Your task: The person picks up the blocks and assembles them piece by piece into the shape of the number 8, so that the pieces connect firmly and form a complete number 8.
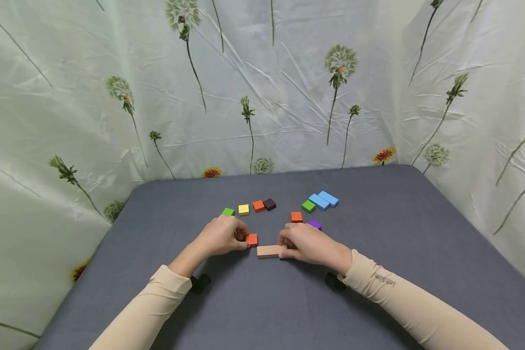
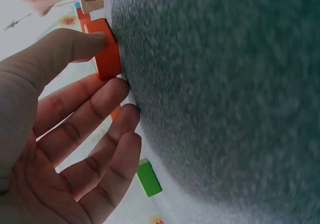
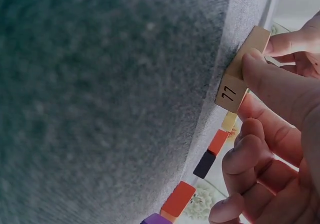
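On the grey table, my left hand (image 1: 220, 235) pinches a small orange block (image 1: 252, 240) between thumb and forefinger. The left wrist view shows the thumb on one side of that block and the other fingers spread loosely below. Just right of it lies a longer plain wooden block (image 1: 269, 251), flat on the cloth. My right hand (image 1: 312, 245) pinches its right end, with the thumb (image 3: 280, 82) on the near side. The number 77 is marked on the end of the wooden block (image 3: 231, 94). The two blocks lie close to each other.
Behind the hands lie a green block (image 1: 228, 212), a yellow block (image 1: 243, 210), an orange-red block (image 1: 258, 206) and a dark block (image 1: 269, 204). Farther right are another orange-red block (image 1: 296, 217), a purple block (image 1: 314, 224), a green block (image 1: 308, 206) and two light blue blocks (image 1: 328, 198).
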Demonstrator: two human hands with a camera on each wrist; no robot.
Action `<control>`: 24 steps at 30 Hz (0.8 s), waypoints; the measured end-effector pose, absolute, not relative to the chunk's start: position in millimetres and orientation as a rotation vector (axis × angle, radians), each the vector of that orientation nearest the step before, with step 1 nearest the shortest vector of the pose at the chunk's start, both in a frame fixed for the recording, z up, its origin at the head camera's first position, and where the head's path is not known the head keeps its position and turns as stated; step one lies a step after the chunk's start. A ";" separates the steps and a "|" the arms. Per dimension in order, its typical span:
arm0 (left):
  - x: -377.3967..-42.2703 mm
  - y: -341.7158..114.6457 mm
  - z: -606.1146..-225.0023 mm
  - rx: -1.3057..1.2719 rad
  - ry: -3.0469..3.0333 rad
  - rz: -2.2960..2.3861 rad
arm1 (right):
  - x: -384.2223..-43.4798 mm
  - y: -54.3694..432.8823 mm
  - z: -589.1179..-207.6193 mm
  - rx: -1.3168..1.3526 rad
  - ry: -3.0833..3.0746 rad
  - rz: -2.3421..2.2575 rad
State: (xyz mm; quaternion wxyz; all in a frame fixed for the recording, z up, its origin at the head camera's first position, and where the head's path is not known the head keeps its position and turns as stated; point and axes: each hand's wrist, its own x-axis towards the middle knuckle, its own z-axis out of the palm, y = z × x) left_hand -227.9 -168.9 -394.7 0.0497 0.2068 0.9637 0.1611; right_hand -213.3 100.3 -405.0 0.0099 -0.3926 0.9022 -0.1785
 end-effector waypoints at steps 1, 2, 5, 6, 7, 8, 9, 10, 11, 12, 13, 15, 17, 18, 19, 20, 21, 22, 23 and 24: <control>-227.6 -168.3 -395.2 0.637 2.934 0.493 | -213.5 100.1 -405.0 -1.223 2.821 -0.559; -227.3 -167.7 -395.7 0.643 2.931 0.495 | -213.8 100.0 -405.2 -1.223 2.825 -0.561; -226.6 -166.5 -397.4 0.651 2.932 0.490 | -214.4 99.5 -405.4 -1.213 2.827 -0.567; -226.4 -166.2 -397.6 0.650 2.933 0.489 | -214.7 99.2 -405.5 -1.202 2.825 -0.569; -226.2 -166.1 -397.8 0.650 2.933 0.487 | -215.0 98.9 -405.6 -1.193 2.822 -0.567; -226.0 -166.2 -397.9 0.647 2.934 0.487 | -215.2 98.5 -405.5 -1.183 2.818 -0.564; -225.9 -166.5 -397.9 0.643 2.936 0.486 | -215.4 98.0 -405.1 -1.179 2.815 -0.561; -226.0 -166.1 -397.9 0.643 2.937 0.484 | -215.4 98.2 -405.1 -1.173 2.815 -0.556; -226.1 -165.8 -398.0 0.644 2.936 0.483 | -215.2 98.3 -404.9 -1.163 2.813 -0.553; -226.1 -165.8 -397.7 0.650 2.934 0.480 | -215.0 98.2 -404.7 -1.152 2.810 -0.553; -225.8 -166.3 -397.6 0.652 2.934 0.476 | -215.0 98.0 -404.6 -1.150 2.806 -0.553; -224.9 -168.3 -397.0 0.654 2.937 0.475 | -215.1 96.6 -404.3 -1.154 2.795 -0.564; -223.6 -171.0 -395.7 0.662 2.936 0.484 | -215.1 95.1 -404.3 -1.151 2.785 -0.575; -223.0 -172.0 -395.0 0.665 2.935 0.487 | -215.2 94.5 -404.6 -1.153 2.780 -0.579; -222.6 -172.4 -394.4 0.664 2.936 0.489 | -215.5 94.5 -404.9 -1.158 2.777 -0.585; -222.3 -172.4 -393.6 0.668 2.935 0.493 | -215.4 94.7 -404.9 -1.153 2.778 -0.591; -222.4 -171.9 -393.4 0.675 2.933 0.495 | -215.4 95.3 -404.9 -1.146 2.780 -0.592; -222.3 -171.2 -393.0 0.687 2.930 0.494 | -215.2 96.4 -404.8 -1.138 2.783 -0.593; -222.4 -170.1 -392.6 0.693 2.930 0.491 | -215.3 97.5 -404.7 -1.132 2.783 -0.599; -222.4 -169.2 -392.4 0.698 2.930 0.488 | -215.7 98.5 -404.4 -1.128 2.780 -0.608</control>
